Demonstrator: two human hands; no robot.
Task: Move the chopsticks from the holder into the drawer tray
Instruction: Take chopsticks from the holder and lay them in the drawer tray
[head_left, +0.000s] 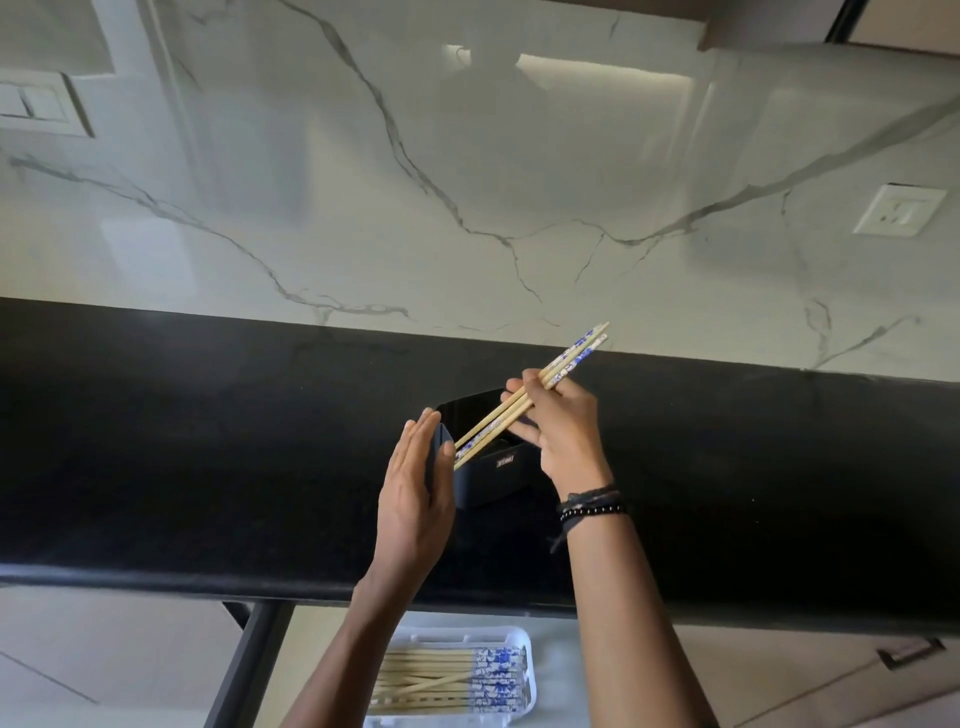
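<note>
A dark rectangular holder (493, 470) stands on the black countertop (208, 457). My right hand (561, 431) grips a pair of bamboo chopsticks (566, 364) with blue-patterned ends, tilted, their lower tips still inside the holder beside another chopstick. My left hand (415, 499) rests flat against the holder's left side, fingers straight. Below, in the open drawer (561, 675), a white tray (514, 636) holds several matching chopsticks (452, 675) lying flat.
A white marble backsplash (467, 182) rises behind the counter, with a wall socket (898, 210) at right and a switch plate (36, 104) at upper left. The drawer's dark side rail (244, 670) runs along its left. A cabinet handle (909, 652) shows at lower right.
</note>
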